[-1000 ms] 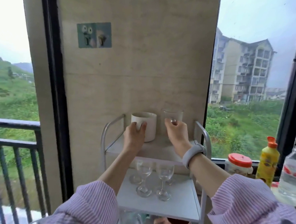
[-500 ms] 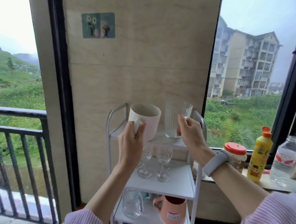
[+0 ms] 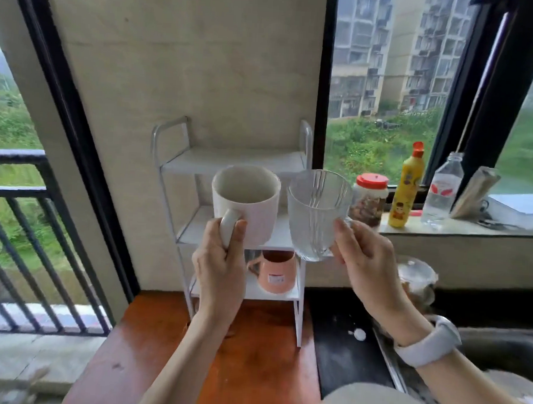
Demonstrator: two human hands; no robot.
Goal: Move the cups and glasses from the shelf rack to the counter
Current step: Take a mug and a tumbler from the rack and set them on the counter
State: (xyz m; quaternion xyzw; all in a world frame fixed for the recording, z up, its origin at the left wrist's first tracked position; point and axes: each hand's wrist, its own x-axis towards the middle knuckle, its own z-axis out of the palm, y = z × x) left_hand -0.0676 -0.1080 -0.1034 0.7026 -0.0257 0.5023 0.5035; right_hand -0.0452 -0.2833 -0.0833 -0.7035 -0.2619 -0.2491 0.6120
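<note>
White mug (image 3: 246, 200) gripped by left hand (image 3: 220, 270) | ribbed clear glass (image 3: 315, 213) gripped by right hand (image 3: 366, 269)

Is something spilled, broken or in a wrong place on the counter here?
Yes: small white bits lie scattered on the dark counter strip right of the rack, like crumbs or a spill. What they are, I cannot tell.

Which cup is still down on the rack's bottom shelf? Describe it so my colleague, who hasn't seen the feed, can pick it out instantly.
Find the white shelf rack standing against the beige wall between the windows, then drop to its lowest tier. There sits a pink mug with a small label on its side. The white mug and the ribbed clear glass are both held up in front of the rack, so it is the only pink one.
</note>
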